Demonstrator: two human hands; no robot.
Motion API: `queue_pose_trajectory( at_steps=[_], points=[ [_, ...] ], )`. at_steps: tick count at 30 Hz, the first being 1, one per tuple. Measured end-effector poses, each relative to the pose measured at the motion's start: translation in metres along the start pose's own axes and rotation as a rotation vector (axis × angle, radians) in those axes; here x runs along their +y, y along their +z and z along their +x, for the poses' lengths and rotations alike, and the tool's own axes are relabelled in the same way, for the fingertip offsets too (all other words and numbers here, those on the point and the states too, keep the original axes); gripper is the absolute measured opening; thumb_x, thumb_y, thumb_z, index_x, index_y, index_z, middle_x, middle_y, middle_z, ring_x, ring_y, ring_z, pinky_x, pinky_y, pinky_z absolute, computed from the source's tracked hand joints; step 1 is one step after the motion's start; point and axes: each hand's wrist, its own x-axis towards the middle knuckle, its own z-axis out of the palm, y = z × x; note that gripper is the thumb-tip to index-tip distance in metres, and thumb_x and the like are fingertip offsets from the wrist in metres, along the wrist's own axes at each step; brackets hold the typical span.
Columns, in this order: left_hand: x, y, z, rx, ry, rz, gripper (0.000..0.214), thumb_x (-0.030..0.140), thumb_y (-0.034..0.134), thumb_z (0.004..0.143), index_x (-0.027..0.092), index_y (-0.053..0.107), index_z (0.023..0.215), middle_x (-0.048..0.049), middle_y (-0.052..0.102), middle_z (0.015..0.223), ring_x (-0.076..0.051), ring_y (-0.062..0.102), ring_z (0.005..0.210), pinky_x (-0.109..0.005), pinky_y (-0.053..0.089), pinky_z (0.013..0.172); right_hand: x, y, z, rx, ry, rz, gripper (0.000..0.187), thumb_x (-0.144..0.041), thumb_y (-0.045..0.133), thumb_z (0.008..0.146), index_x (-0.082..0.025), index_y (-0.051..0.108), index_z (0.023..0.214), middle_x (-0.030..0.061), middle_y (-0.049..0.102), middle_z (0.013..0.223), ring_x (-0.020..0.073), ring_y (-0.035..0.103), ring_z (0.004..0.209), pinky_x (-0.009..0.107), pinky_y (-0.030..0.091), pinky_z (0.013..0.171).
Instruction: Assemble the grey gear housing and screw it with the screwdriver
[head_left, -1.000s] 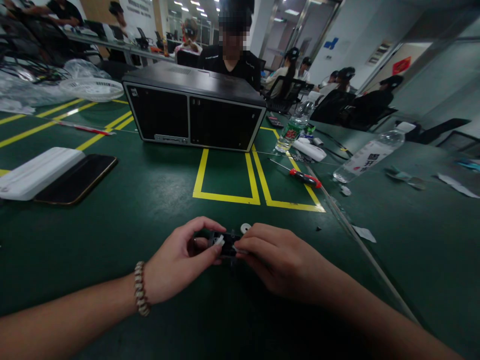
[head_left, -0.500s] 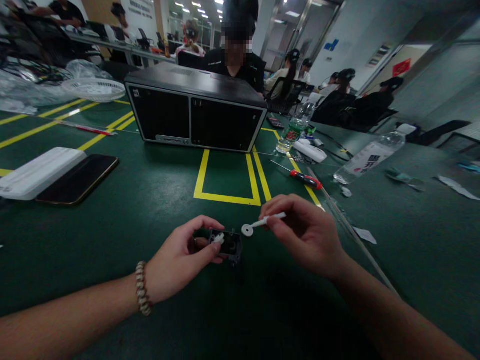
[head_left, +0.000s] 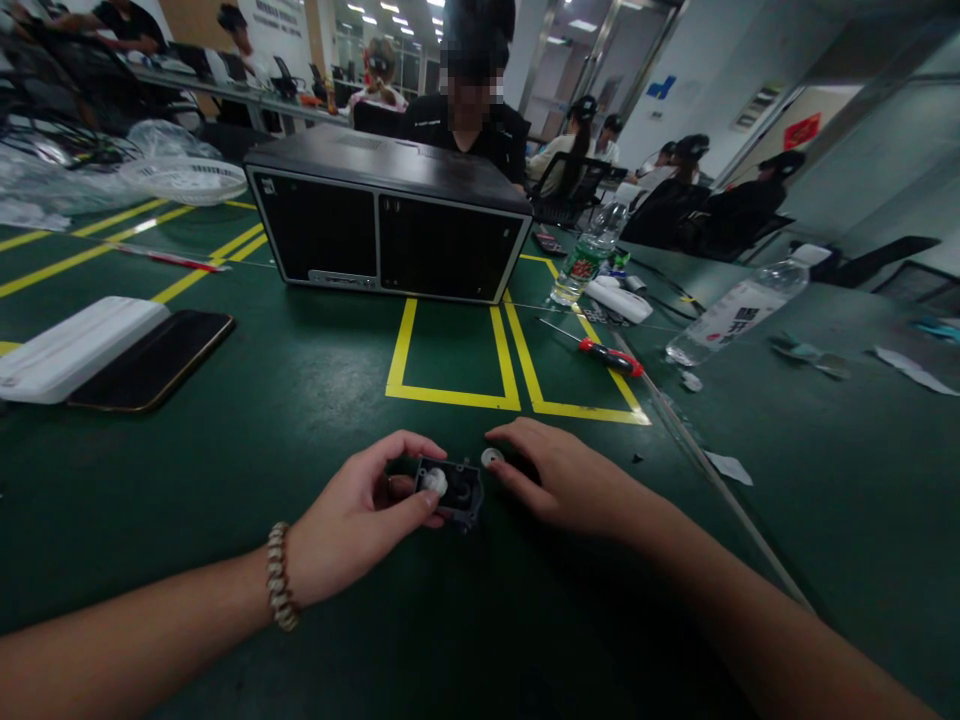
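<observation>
My left hand (head_left: 375,495) is closed round a small dark plastic housing (head_left: 463,505), open side up. Inside it sits a round white part (head_left: 434,483), like a gear, with my left thumb resting against its edge. Just right of the housing, my right hand (head_left: 559,475) has its thumb and index finger at a small white disc (head_left: 490,457) with a centre hole. The disc shows between those fingertips; the other fingers are mostly hidden under the hand.
A screwdriver (head_left: 611,357) lies beyond my right hand, near two plastic bottles, one upright (head_left: 589,255) and one leaning (head_left: 739,312). A large black case (head_left: 390,225) stands ahead. To the left are a phone (head_left: 154,360) and a white box (head_left: 82,345). A person (head_left: 469,130) sits opposite.
My right hand has moved left and turned palm down, its fingertips now at the disc. The white stick-like part it held no longer shows. Inside the housing, the white part now looks rounder.
</observation>
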Motion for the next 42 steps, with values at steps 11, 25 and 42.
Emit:
queue_pose_trajectory(
  at_steps=[11, 25, 42],
  points=[
    [-0.001, 0.002, 0.0, 0.017, 0.014, 0.01, 0.034, 0.032, 0.077, 0.092, 0.016, 0.058, 0.116, -0.0077, 0.073, 0.104, -0.018, 0.077, 0.09, -0.031, 0.07, 0.077, -0.014, -0.002, -0.007, 0.26, -0.327, 0.036, 0.021, -0.029, 0.074, 0.097, -0.016, 0.068, 0.111, 0.0062, 0.071, 0.091, 0.0187, 0.063, 0.076, 0.031, 0.047, 0.065],
    [-0.004, 0.004, -0.003, 0.004, 0.191, 0.143, 0.013, 0.029, 0.06, 0.103, 0.02, 0.061, 0.113, -0.0043, 0.06, 0.113, -0.011, 0.066, 0.081, -0.021, 0.065, 0.067, -0.042, 0.013, -0.017, 0.419, -0.441, -0.04, 0.026, -0.026, 0.066, 0.101, -0.01, 0.066, 0.121, 0.0077, 0.066, 0.089, 0.0193, 0.06, 0.071, 0.03, 0.046, 0.059],
    [-0.003, 0.002, -0.002, 0.008, 0.139, 0.194, 0.03, 0.045, 0.069, 0.098, 0.016, 0.074, 0.099, -0.0095, 0.052, 0.13, -0.014, 0.065, 0.088, -0.024, 0.065, 0.066, -0.045, 0.001, -0.018, 0.435, -0.425, 0.343, 0.056, -0.009, 0.044, 0.101, -0.022, 0.053, 0.154, 0.0093, 0.068, 0.109, 0.0228, 0.068, 0.096, 0.041, 0.06, 0.082]
  ],
)
